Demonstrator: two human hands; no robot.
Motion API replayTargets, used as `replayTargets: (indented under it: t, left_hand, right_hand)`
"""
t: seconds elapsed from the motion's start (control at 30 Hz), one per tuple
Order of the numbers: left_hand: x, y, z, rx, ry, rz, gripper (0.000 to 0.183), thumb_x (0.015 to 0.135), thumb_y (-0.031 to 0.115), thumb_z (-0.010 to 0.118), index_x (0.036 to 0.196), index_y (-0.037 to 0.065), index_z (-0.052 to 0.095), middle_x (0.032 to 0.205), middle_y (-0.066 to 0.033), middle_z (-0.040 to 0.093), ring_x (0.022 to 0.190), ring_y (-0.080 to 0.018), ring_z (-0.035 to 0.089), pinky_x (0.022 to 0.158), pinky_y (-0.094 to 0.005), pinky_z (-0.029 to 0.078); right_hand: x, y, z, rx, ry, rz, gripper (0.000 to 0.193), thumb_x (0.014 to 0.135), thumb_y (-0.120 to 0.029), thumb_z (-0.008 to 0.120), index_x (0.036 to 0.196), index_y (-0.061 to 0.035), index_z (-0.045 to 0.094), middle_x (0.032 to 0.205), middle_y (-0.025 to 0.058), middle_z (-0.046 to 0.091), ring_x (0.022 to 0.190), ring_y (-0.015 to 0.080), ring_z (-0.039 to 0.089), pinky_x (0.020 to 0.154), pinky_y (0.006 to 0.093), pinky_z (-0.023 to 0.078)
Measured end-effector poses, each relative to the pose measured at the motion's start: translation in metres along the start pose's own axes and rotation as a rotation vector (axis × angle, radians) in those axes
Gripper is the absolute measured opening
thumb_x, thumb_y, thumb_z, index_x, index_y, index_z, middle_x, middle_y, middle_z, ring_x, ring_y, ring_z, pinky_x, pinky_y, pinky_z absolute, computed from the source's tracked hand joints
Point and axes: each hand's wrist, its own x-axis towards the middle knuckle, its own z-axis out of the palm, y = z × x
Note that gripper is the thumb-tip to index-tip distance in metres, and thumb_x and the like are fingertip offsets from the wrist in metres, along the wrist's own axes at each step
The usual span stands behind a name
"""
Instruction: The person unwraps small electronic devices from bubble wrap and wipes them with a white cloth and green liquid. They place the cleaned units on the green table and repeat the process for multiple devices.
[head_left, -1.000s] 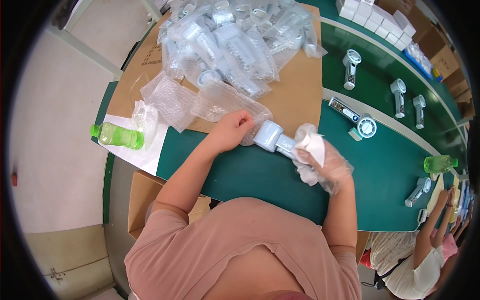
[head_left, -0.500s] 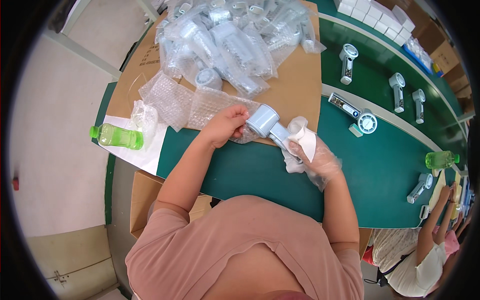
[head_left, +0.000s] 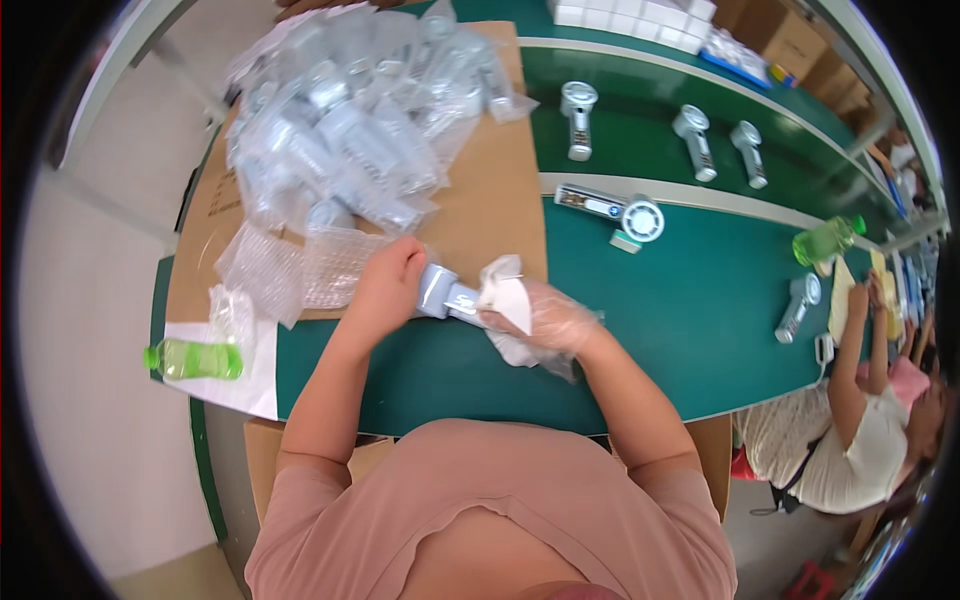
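A light-blue handheld fan is held between my two hands above the near edge of the cardboard. My left hand is bare, its fingers curled at the fan's round head and partly hiding it. A thin clear plastic glove covers my right hand, which is closed around the handle with a white cloth wrapped against it. The handle's lower end is hidden by cloth and fingers. Beside my left hand lie flat bubble-wrap bags.
Bagged fans are heaped on the cardboard. At left stands a green-liquid bottle, lying on white paper. A fan rests on a small block; several more lie beyond. A co-worker's arms are at right.
My view has turned, so the table's things appear shifted left. My left hand has moved further over the fan's head, which now shows less. My right hand keeps the cloth around the handle.
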Motion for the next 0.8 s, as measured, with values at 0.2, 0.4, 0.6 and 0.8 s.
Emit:
replayTargets:
  t: [0.2, 0.4, 0.6, 0.8]
  left_hand:
    - [-0.007, 0.056, 0.039, 0.465, -0.072, 0.368, 0.015, 0.075, 0.008, 0.059, 0.089, 0.003, 0.054, 0.081, -0.0166, 0.060, 0.071, -0.0352, 0.061, 0.061, -0.0447, 0.049]
    - [-0.026, 0.036, 0.056, 0.376, 0.154, 0.373, 0.009, 0.075, 0.006, 0.061, 0.079, 0.005, 0.053, 0.075, -0.0130, 0.056, 0.070, -0.0354, 0.057, 0.058, -0.0453, 0.045]
    - [-0.031, 0.028, 0.060, 0.312, 0.285, 0.548, 0.012, 0.074, 0.009, 0.064, 0.074, 0.007, 0.053, 0.070, -0.0096, 0.051, 0.063, -0.0300, 0.054, 0.054, -0.0413, 0.043]
    - [-0.032, 0.031, 0.059, 0.267, 0.307, 0.595, 0.009, 0.075, 0.008, 0.065, 0.074, 0.006, 0.056, 0.071, -0.0101, 0.053, 0.065, -0.0307, 0.055, 0.055, -0.0405, 0.043]
  right_hand:
    - [-0.004, -0.002, 0.031, 0.067, 0.198, -0.058, 0.027, 0.090, -0.031, 0.055, 0.100, -0.0062, 0.060, 0.093, 0.0182, 0.064, 0.085, 0.0360, 0.061, 0.075, 0.0416, 0.048]
    - [-0.003, -0.038, -0.037, -0.573, -0.101, 0.095, 0.038, 0.083, -0.043, 0.058, 0.101, -0.0106, 0.064, 0.099, 0.0162, 0.065, 0.092, 0.0339, 0.063, 0.080, 0.0416, 0.050]
    - [0.069, -0.056, -0.111, -0.793, 0.040, 0.114, 0.051, 0.079, -0.045, 0.062, 0.112, -0.0057, 0.062, 0.101, 0.0212, 0.066, 0.096, 0.0362, 0.063, 0.085, 0.0423, 0.049]
    - [0.127, 0.007, -0.158, -0.844, 0.276, 0.596, 0.033, 0.077, -0.021, 0.061, 0.106, -0.0082, 0.069, 0.112, 0.0132, 0.066, 0.102, 0.0254, 0.065, 0.084, 0.0378, 0.053]
